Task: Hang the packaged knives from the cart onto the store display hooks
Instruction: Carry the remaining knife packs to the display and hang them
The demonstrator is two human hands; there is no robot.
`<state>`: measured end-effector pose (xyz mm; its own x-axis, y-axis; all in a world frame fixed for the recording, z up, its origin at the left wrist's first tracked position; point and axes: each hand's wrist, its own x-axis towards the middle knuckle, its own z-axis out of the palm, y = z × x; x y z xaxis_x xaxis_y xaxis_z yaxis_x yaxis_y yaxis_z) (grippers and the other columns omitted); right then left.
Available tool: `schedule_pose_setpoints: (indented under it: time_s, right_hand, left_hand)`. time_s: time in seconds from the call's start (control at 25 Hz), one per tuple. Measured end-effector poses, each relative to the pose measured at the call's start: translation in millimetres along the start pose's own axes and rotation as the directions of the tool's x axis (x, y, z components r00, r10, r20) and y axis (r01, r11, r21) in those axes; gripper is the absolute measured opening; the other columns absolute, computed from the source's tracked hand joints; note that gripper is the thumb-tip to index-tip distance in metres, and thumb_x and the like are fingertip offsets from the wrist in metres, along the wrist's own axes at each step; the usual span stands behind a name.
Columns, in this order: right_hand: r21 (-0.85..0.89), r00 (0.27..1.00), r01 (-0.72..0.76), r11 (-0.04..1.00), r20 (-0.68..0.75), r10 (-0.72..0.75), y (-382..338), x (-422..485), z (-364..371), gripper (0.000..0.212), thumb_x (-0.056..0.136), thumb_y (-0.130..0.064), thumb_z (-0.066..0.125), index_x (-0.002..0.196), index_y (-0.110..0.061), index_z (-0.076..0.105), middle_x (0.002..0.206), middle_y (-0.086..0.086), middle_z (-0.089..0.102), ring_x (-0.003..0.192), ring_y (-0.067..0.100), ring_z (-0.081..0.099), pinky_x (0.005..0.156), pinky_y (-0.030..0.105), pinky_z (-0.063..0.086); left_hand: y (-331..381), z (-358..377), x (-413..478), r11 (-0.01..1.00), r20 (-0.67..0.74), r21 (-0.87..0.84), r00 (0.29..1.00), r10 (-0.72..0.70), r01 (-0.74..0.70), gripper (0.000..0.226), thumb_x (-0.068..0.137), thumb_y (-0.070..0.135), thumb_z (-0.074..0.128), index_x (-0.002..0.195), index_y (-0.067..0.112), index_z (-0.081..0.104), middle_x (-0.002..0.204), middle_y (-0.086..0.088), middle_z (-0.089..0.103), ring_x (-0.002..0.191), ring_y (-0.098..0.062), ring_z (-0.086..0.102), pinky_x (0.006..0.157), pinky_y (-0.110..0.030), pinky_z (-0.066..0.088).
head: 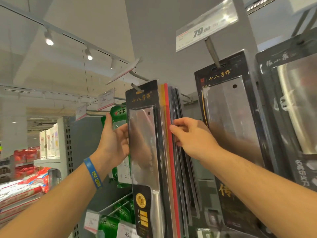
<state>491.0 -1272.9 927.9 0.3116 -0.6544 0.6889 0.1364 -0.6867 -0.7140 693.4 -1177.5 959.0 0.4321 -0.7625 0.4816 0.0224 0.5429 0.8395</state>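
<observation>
Store aisle, gray display wall: on a hook (137, 88) hangs a row of packs (178, 160). At the front is a packaged knife (145, 143), a black card whose clear blister holds a cleaver. Left hand (115, 140), fingers fairly straight, touches its left edge; right hand (190, 136) pinches the packs behind it.

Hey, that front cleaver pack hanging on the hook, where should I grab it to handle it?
On the front cleaver pack, pinch the flat card margin along its left edge, about mid-height, coming from the left. The blister bulges in the middle, and the right edge sits tight against the packages behind, which the right hand pinches. It hangs upright from the hook.
</observation>
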Motion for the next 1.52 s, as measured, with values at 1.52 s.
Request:
schedule_pose_setpoints:
  time_s: [1.52]
  right_hand:
    - [0.111,0.967,0.167,0.980,-0.215,-0.140,-8,-4,7,0.016,0.101,-0.036,0.060,0.093,-0.033,0.073,0.083,-0.011,0.074,0.081,0.006,0.071,0.080,0.031,0.061]
  left_hand:
    - [-5,6,0,0.995,0.041,-0.035,0.994,0.099,-0.098,0.073,0.096,0.068,0.028,0.116,0.013,0.072,0.106,-0.005,0.075,0.095,-0.016,0.072,0.081,-0.032,0.055]
